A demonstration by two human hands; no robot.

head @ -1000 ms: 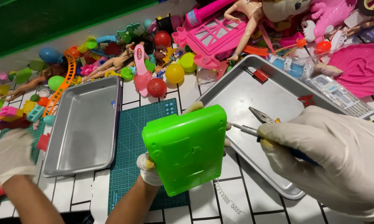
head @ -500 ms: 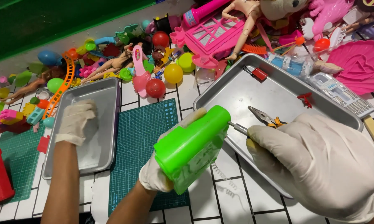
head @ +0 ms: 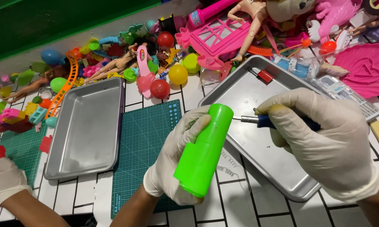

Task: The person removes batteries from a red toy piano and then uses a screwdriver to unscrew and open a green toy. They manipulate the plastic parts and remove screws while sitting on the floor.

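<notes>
Two metal trays: left tray (head: 88, 130) bare, right tray (head: 256, 164) holding a red piece (head: 265, 75). Left hand (head: 176, 159) clasps a glossy green toy (head: 203, 153); right hand (head: 324, 134) grips a screwdriver (head: 256, 120).

My right hand (head: 324, 143) covers most of the screwdriver (head: 263, 121); its tip vanishes behind the green toy (head: 204, 153). Another person's gloved hand (head: 2, 180) is cut off at the lower left edge, and the pink shell tray (head: 366, 69) at the right.
</notes>
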